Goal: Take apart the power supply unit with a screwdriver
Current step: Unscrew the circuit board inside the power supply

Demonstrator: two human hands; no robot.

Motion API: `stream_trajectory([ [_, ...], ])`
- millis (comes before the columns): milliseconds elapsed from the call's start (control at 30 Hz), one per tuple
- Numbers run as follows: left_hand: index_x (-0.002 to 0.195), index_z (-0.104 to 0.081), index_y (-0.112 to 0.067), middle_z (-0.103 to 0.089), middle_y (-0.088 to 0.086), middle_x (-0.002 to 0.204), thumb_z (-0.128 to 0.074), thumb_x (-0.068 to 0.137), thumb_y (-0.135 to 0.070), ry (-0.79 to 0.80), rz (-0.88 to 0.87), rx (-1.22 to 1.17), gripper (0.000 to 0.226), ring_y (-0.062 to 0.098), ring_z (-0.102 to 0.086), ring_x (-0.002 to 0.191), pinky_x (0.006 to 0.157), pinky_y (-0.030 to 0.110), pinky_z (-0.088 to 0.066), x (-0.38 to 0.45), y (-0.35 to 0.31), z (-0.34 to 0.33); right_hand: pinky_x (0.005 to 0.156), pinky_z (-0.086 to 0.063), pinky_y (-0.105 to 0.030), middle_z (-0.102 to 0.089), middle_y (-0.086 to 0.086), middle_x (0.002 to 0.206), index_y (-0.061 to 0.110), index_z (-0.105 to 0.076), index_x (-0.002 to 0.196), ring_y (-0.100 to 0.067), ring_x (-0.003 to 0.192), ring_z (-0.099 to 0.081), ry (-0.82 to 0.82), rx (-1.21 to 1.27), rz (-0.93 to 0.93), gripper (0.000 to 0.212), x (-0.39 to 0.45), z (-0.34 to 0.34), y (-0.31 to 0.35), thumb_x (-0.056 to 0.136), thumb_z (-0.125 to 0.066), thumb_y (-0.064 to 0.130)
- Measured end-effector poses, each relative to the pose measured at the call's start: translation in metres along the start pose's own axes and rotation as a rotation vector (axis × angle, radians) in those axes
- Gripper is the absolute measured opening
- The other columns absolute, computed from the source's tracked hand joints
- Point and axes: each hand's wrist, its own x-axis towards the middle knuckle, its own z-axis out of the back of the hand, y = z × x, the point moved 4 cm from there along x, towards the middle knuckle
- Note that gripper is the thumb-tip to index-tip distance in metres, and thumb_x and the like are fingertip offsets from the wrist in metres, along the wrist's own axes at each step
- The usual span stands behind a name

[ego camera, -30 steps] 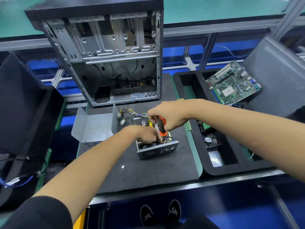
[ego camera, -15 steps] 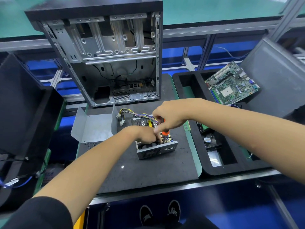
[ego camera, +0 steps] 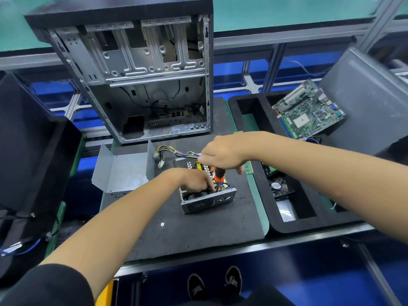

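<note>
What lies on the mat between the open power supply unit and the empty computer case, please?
In the head view, the supply's bundled cables lie there, between the power supply unit and the computer case.

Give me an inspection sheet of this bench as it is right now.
Surface: dark foam mat, one small loose screw.
Job's things: power supply open, screwdriver upright inside it, removed metal cover to its left.
Clutter: empty computer case; circuit board and fan in the black tray.
Grippers: right hand holds the screwdriver; left hand rests in the supply.
Cables: wire bundle trailing behind the supply.
Surroundings: metal frame, blue floor.
</note>
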Motion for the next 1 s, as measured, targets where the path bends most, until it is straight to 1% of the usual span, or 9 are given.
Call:
stream_trajectory([
  [167,0.115,-0.066,-0.008,-0.063,-0.002,0.082,-0.025,0.084,0.009,-0.015,-0.022,0.025,0.054,0.002,-0.055,0.052,0.043,0.011,-0.042,0.0,-0.002,0.001,0.047,-0.027,-0.026,-0.061,0.006,0.073,0.014,-0.053,0.101,-0.014,0.067,-0.055,-0.033,-0.158,0.112,0.011,0.0,0.002,0.005,0.095,-0.049,0.023],
  [300,0.114,-0.065,-0.008,-0.061,0.002,0.09,-0.026,0.085,0.009,-0.024,-0.049,0.046,0.052,0.001,-0.054,0.059,0.048,0.007,-0.041,-0.001,-0.003,0.001,0.053,-0.03,-0.024,-0.048,0.014,0.073,0.02,-0.055,0.104,-0.005,0.069,-0.045,-0.039,-0.066,0.235,0.031,-0.001,0.005,0.01,0.078,-0.071,0.015],
  [467,0.119,-0.063,-0.009,-0.063,0.004,0.108,-0.028,0.087,0.008,-0.034,-0.063,0.061,0.051,0.012,-0.057,0.078,0.068,0.009,-0.049,0.0,-0.002,0.002,0.051,-0.053,-0.028,-0.068,-0.01,0.081,0.007,-0.055,0.102,-0.025,0.05,-0.069,0.041,0.013,0.012,0.037,0.004,-0.002,0.009,0.093,-0.048,0.042],
  [533,0.115,-0.065,-0.006,-0.061,0.001,0.095,-0.025,0.085,0.01,-0.029,-0.067,0.048,0.052,-0.002,-0.055,0.061,0.055,0.007,-0.044,-0.001,-0.002,0.001,0.055,-0.054,-0.029,-0.07,-0.017,0.074,0.0,-0.058,0.09,-0.025,0.044,-0.066,0.065,-0.032,-0.063,0.048,0.005,0.001,0.008,0.099,-0.032,0.039],
  [633,0.115,-0.065,-0.004,-0.058,-0.001,0.084,-0.025,0.086,0.01,-0.045,-0.053,0.047,0.051,-0.006,-0.051,0.048,0.046,0.006,-0.038,0.002,-0.001,0.001,0.048,-0.039,-0.024,-0.069,-0.009,0.075,0.005,-0.056,0.107,-0.019,0.055,-0.064,0.023,-0.134,0.046,0.025,0.006,0.003,0.009,0.094,-0.047,0.024],
  [700,0.113,-0.065,-0.005,-0.059,-0.002,0.078,-0.024,0.086,0.009,-0.038,-0.039,0.024,0.051,0.003,-0.052,0.048,0.045,0.013,-0.042,0.001,0.001,0.0,0.051,-0.034,-0.028,-0.057,0.003,0.077,0.017,-0.046,0.119,-0.015,0.07,-0.057,0.035,-0.101,0.118,0.039,0.001,0.003,0.01,0.084,-0.065,0.018],
  [833,0.115,-0.066,-0.007,-0.066,0.005,0.091,-0.025,0.088,0.006,-0.029,-0.044,0.042,0.051,0.013,-0.058,0.065,0.06,0.021,-0.053,0.003,0.002,0.0,0.064,-0.051,-0.034,-0.057,0.006,0.079,0.016,-0.049,0.113,-0.024,0.08,-0.062,0.039,-0.09,0.135,0.037,-0.001,-0.001,0.011,0.083,-0.069,0.027],
  [900,0.117,-0.064,-0.007,-0.067,0.007,0.096,-0.026,0.088,0.006,-0.039,-0.05,0.058,0.05,0.01,-0.061,0.067,0.065,0.024,-0.055,0.002,0.002,0.0,0.064,-0.056,-0.035,-0.064,-0.005,0.078,0.007,-0.053,0.108,-0.025,0.058,-0.068,0.044,-0.034,0.024,0.034,0.0,-0.002,0.011,0.095,-0.05,0.038],
  [1000,0.117,-0.065,-0.006,-0.066,0.01,0.09,-0.025,0.086,0.009,-0.046,-0.065,0.069,0.053,-0.003,-0.054,0.047,0.046,0.01,-0.043,-0.001,0.0,0.0,0.044,-0.039,-0.023,-0.067,-0.014,0.068,0.0,-0.065,0.099,-0.017,0.043,-0.061,0.038,-0.152,-0.06,0.037,0.002,-0.003,0.015,0.098,-0.037,0.024],
])
